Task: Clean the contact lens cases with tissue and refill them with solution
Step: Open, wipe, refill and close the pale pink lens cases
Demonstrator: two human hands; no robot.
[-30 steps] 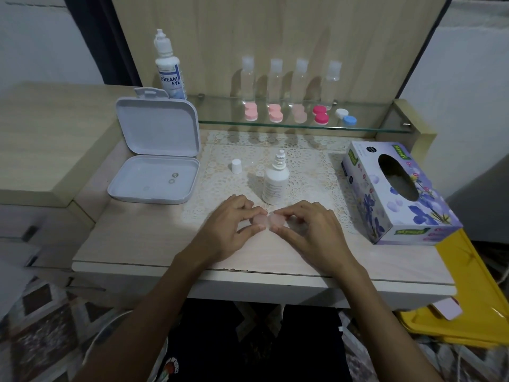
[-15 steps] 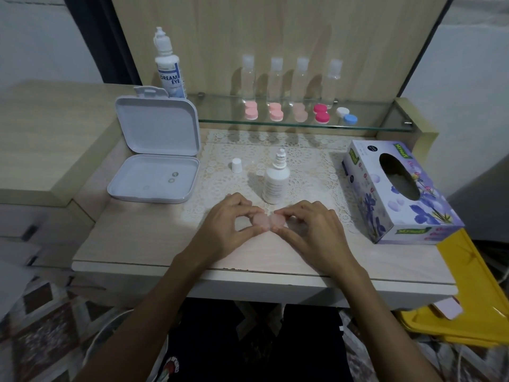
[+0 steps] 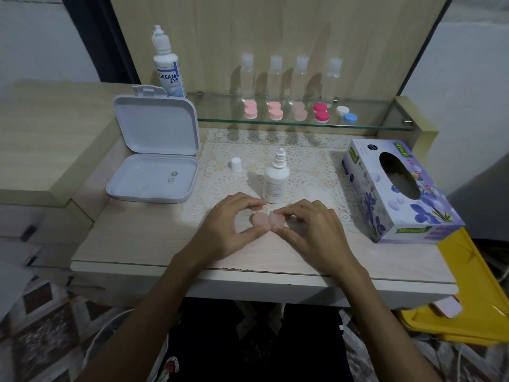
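Pale pink lens case [image 3: 266,219] is being held near the tabletop's [image 3: 137,244] front edge | left hand [image 3: 231,227] and right hand [image 3: 311,230] pinching one cap each | light, rigid, slippery plastic, judged | cap rims advised for grip.

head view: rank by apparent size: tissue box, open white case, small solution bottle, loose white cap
1-2. tissue box and open white case: look about alike, and the box sits nearer, so no ranking.
3. small solution bottle.
4. loose white cap.
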